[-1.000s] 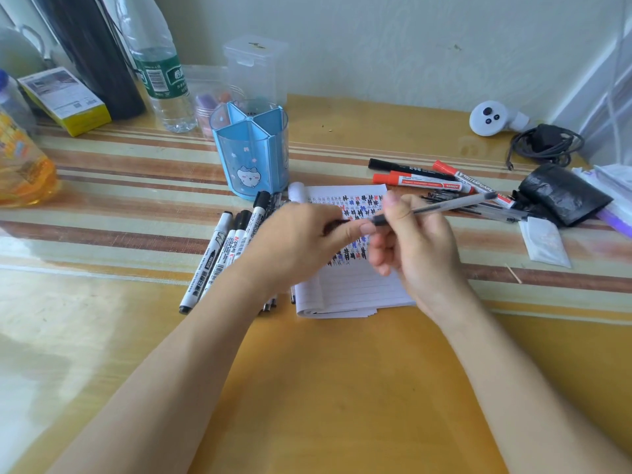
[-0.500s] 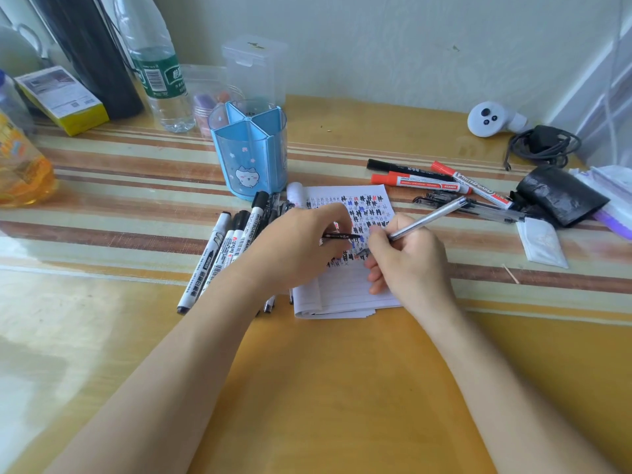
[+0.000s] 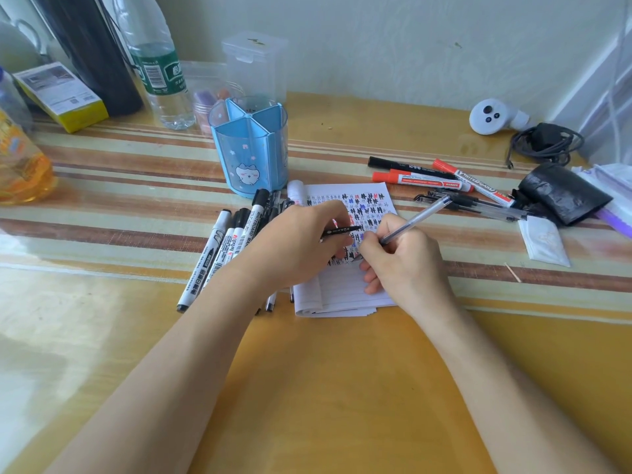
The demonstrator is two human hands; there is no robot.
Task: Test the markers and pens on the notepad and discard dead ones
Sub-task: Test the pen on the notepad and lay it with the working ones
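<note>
Desk (image 3: 307, 388), notepad (image 3: 342, 295): R hand (image 3: 407, 265) grip holds pen (image 3: 415, 218), tip down-left; L hand (image 3: 294, 248) holds cap (image 3: 342, 230).

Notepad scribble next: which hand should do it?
Right. The right hand holds the clear pen in a writing grip, tip down at the notepad. The left hand only pinches a thin black piece.

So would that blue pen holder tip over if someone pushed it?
Probably, if pushed high up: the pen holder stands taller than it is wide. It looks like thin see-through plastic with no pens showing in it, so it is likely light. A low push would more likely slide it across the glossy table.
</note>
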